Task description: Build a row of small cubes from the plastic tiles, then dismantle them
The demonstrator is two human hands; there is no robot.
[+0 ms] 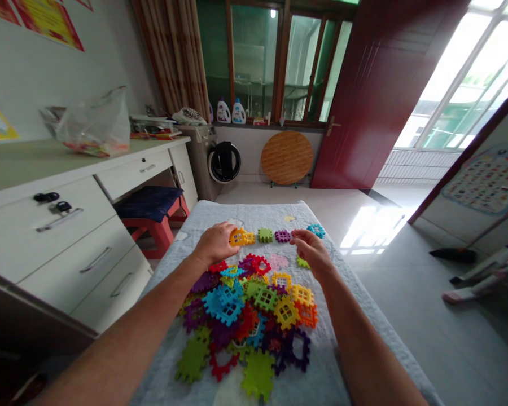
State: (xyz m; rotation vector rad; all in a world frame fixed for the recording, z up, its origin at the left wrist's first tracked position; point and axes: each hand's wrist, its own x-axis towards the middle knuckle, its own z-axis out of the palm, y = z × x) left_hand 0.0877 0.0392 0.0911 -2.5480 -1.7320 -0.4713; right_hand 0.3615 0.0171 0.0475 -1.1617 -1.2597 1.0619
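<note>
My left hand (pixel 220 242) has its fingers closed on an orange-yellow toothed block (pixel 239 237) at the left end of a row on the cloth. Right of that block lie a green block (pixel 265 235) and a purple block (pixel 283 236), with small gaps between them. My right hand (pixel 311 248) is pinched at a small reddish piece beside the purple block; its fingertips partly hide it. Behind the right hand sits a blue block (pixel 316 230). A heap of mixed colored toothed pieces (pixel 265 298) lies nearer to me, between my forearms.
A pale blue cloth (pixel 254 213) covers the table. A green piece (pixel 302 262) lies under the right wrist, and a pink one (pixel 278 260) behind the heap. At the left stand a white desk (pixel 80 225) and a stool (pixel 150 206).
</note>
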